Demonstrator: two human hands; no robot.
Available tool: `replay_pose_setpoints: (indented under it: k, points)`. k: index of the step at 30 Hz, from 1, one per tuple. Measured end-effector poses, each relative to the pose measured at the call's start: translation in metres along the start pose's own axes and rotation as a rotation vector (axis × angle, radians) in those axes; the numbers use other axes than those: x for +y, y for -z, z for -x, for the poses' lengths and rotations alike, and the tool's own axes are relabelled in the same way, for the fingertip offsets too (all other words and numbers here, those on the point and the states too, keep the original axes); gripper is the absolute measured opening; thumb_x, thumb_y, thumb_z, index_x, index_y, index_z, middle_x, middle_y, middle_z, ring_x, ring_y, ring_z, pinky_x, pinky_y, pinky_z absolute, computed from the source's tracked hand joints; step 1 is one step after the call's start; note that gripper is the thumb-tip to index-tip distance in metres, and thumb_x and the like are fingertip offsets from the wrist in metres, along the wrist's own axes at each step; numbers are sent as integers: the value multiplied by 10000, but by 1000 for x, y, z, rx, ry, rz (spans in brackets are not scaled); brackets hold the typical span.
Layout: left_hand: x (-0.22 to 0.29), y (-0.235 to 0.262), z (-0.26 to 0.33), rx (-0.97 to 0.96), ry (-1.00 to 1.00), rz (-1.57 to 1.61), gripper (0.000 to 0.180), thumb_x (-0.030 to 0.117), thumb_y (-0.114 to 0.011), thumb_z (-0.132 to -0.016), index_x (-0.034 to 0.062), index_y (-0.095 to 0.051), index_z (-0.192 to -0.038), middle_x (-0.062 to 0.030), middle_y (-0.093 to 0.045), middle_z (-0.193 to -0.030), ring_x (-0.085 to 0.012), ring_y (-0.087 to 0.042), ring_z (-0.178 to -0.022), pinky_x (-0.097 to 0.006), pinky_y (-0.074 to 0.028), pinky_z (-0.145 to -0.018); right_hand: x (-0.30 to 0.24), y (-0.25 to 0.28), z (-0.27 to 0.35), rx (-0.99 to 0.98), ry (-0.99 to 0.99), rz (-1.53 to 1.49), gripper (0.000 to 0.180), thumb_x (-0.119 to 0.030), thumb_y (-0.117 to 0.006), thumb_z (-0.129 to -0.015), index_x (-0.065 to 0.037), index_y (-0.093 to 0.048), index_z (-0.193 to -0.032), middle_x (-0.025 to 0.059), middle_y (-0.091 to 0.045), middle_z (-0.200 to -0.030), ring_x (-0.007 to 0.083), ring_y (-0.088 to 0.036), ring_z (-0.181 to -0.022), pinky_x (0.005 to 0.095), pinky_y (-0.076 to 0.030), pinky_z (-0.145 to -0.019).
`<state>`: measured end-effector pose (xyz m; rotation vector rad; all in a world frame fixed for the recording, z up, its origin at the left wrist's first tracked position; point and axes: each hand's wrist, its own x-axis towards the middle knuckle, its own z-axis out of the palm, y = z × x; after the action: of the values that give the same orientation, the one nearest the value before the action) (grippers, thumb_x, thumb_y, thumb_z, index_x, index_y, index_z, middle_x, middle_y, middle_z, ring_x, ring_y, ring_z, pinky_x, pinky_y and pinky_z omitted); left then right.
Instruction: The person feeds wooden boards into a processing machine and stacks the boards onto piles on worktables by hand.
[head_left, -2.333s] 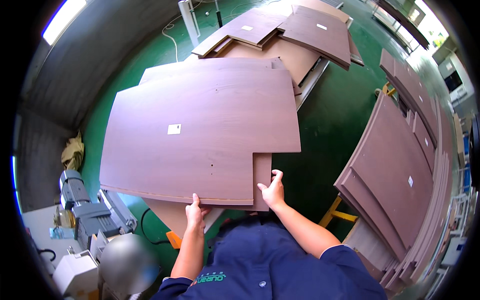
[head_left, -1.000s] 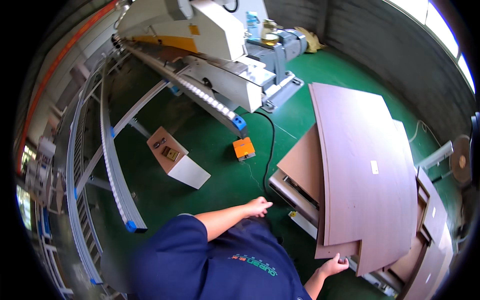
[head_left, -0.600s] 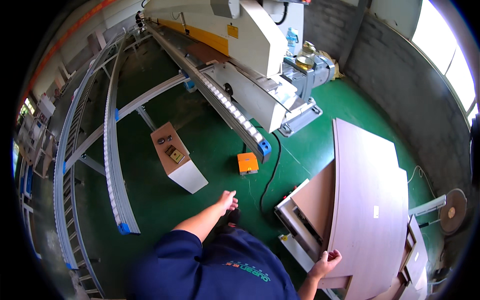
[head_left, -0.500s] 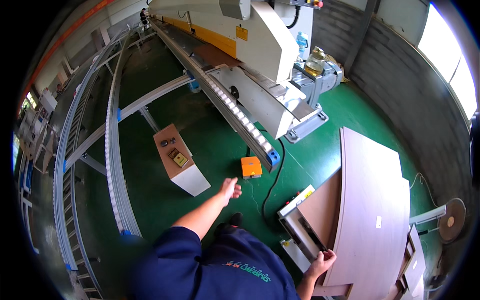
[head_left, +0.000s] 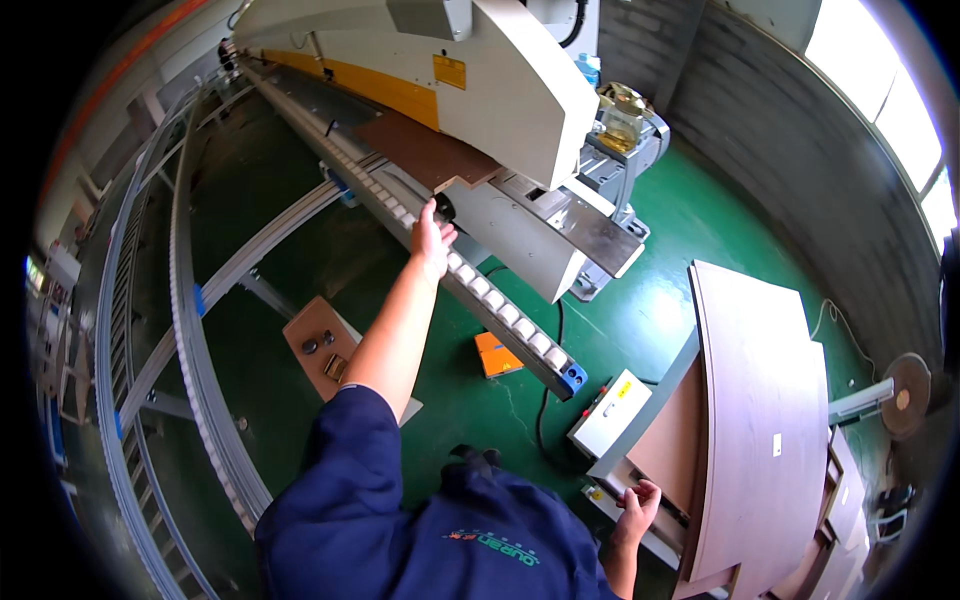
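Left arm (head_left: 390, 335) stretched toward one o'clock, left hand (head_left: 432, 245) with fingers (head_left: 428, 213) parted; right hand (head_left: 636, 510) low at five o'clock in view, fingers (head_left: 648, 490) loosely curled, forearm (head_left: 621, 568) pointing toward twelve.

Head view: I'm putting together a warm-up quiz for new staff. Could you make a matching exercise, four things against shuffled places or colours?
Things
1. Left hand
2. Right hand
3. Orange box
4. Shirt

Places or colours
A. Dark blue
B. Beside the panel stack
C. On the green floor
D. At the roller rail

Pairs: 1-D, 2-B, 3-C, 4-A
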<state>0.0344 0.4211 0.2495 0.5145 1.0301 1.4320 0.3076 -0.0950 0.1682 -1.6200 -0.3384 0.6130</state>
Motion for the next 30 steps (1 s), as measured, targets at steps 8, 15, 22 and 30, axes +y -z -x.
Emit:
replay_pose_setpoints:
  k: [8,15,22,30]
  points:
    - [-43,-2,-128,93,195,-22,670,570,-576,-819,104,-471,-1289,-90,-543,-1243,-283,-533,-1078,-442,-423,-937,-9,-24,13,-20,-89,6,219,13,-563,-841,-58,-500,-1038,21,-527,-813,92,-533,-655,208,-446,-558]
    - [-88,-33,-100,111,128,50,393,246,-666,-870,14,-554,-1167,-89,-607,-1161,-235,-600,-1017,-381,-510,-844,-14,-27,23,65,-142,7,200,21,-586,-821,-20,-512,-1002,15,-530,-774,88,-519,-675,225,-453,-613]
    - [-117,-71,-17,-68,333,79,275,181,-629,-901,34,-574,-1126,-100,-622,-1078,-213,-621,-947,-345,-546,-777,-19,-22,23,46,-115,76,212,-60,-622,-814,-12,-536,-1002,36,-560,-816,111,-542,-727,255,-469,-656]
    - [-134,-44,8,-582,683,-34,405,139,-593,-906,-48,-500,-1253,-157,-565,-1224,-273,-539,-1129,-394,-452,-980,-16,-43,9,-33,59,247,248,-133,-570,-758,-10,-555,-974,155,-608,-881,272,-599,-844,380,-477,-735]
